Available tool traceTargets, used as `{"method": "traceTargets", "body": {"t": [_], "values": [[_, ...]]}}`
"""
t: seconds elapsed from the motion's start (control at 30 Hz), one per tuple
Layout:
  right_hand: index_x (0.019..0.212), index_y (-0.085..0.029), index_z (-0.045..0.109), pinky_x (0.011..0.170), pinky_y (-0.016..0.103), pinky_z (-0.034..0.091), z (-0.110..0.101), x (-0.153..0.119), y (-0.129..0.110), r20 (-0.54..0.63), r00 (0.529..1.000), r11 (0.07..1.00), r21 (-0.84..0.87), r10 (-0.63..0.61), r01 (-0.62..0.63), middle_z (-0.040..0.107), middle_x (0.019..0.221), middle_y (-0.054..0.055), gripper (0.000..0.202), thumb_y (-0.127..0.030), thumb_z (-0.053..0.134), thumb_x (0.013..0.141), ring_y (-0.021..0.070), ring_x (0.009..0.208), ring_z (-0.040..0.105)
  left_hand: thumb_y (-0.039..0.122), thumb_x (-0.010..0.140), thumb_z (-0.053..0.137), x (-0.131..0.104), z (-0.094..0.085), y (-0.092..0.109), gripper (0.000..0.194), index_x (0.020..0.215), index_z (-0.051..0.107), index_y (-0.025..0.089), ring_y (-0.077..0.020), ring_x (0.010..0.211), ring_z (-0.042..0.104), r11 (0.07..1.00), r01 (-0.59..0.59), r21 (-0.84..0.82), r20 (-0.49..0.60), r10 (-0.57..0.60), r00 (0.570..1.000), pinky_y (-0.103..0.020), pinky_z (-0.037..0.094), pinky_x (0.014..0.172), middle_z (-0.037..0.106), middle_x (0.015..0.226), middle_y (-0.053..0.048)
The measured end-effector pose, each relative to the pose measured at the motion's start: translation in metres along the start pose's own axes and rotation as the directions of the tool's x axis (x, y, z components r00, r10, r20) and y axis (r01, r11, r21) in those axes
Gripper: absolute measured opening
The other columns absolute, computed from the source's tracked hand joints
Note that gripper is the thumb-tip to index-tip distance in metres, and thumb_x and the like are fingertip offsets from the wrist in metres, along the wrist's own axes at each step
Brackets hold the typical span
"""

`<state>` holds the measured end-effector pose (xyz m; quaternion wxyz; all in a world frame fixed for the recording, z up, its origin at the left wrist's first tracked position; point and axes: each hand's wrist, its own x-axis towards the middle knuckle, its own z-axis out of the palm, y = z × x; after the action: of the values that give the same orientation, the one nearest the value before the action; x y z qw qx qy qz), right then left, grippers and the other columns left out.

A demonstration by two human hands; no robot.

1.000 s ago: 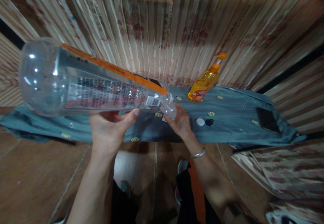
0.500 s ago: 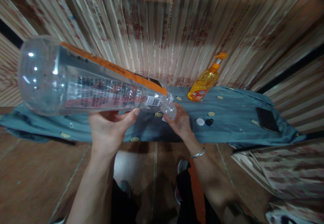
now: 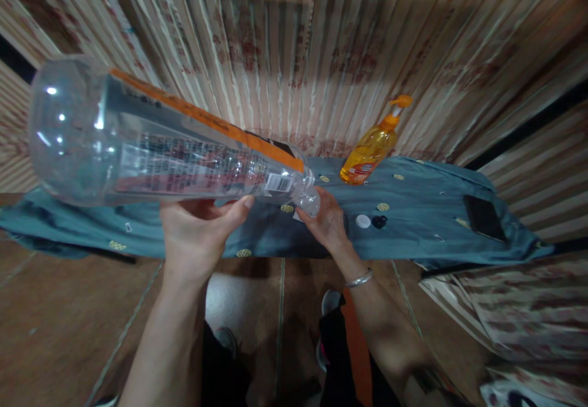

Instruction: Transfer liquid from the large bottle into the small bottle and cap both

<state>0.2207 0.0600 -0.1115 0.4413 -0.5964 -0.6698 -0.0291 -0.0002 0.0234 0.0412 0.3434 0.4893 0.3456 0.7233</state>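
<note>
A large clear plastic bottle point(image 3: 193, 149) with an orange-edged label lies tilted in the air, its base up at the left and its neck down at the right. My left hand point(image 3: 195, 232) is closed around its underside, thumb along the near side. At the neck, my right hand point(image 3: 327, 222) grips a small clear bottle point(image 3: 309, 201), partly hidden by the fingers. The two bottles meet mouth to mouth, though whether they touch I cannot tell. No liquid shows clearly in either one.
On the blue-green cloth point(image 3: 422, 211) stands an orange pump bottle point(image 3: 369, 152) of yellow liquid. A white disc point(image 3: 362, 221) and a small black cap-like piece point(image 3: 379, 222) lie right of my right hand. A dark phone-like slab point(image 3: 484, 217) rests at the right. Pleated curtain point(image 3: 285, 57) hangs behind.
The large bottle's base has risen slightly, making its tilt a little steeper. Both hands keep their grips in nearly the same place.
</note>
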Motion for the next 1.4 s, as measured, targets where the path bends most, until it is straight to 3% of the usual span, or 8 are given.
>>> {"method": "traceTargets", "body": {"t": [0.47,1.0,1.4], "values": [[0.131,-0.017,0.056,0.097,0.052,0.059,0.0003,-0.0008,0.0007,-0.003,1.000,1.000,0.007,-0.021,0.021,0.074,0.119,0.015,0.056,-0.040,0.073,0.082,0.0333,0.111,0.071,0.007,0.056,0.086,0.0013,-0.0007,-0.0003,0.035,0.084,0.068,0.018,-0.0138,0.069,0.074,0.999,-0.043,0.009,0.069,0.043,0.997,-0.026,0.066,0.068,0.076,0.082,0.000],[0.130,-0.018,0.056,0.097,0.053,0.059,0.0012,-0.0007,0.0006,-0.004,1.000,1.000,-0.003,-0.010,0.010,0.074,0.119,0.015,0.057,-0.042,0.074,0.082,0.0334,0.111,0.071,0.008,0.054,0.088,0.0024,-0.0008,-0.0013,0.043,0.091,0.068,0.018,-0.0142,0.072,0.075,0.998,-0.060,0.011,0.068,0.059,0.996,-0.025,0.065,0.066,0.076,0.085,0.000],[0.130,-0.019,0.056,0.100,0.053,0.056,-0.0011,-0.0001,-0.0021,0.020,1.000,1.000,0.003,0.020,-0.020,0.073,0.122,0.015,0.054,-0.044,0.071,0.084,0.0334,0.114,0.069,0.011,0.054,0.090,0.0006,0.0011,0.0027,0.040,0.087,0.068,0.019,-0.0154,0.066,0.073,1.000,-0.007,0.011,0.061,0.007,0.998,-0.028,0.066,0.066,0.074,0.076,0.001]]}}
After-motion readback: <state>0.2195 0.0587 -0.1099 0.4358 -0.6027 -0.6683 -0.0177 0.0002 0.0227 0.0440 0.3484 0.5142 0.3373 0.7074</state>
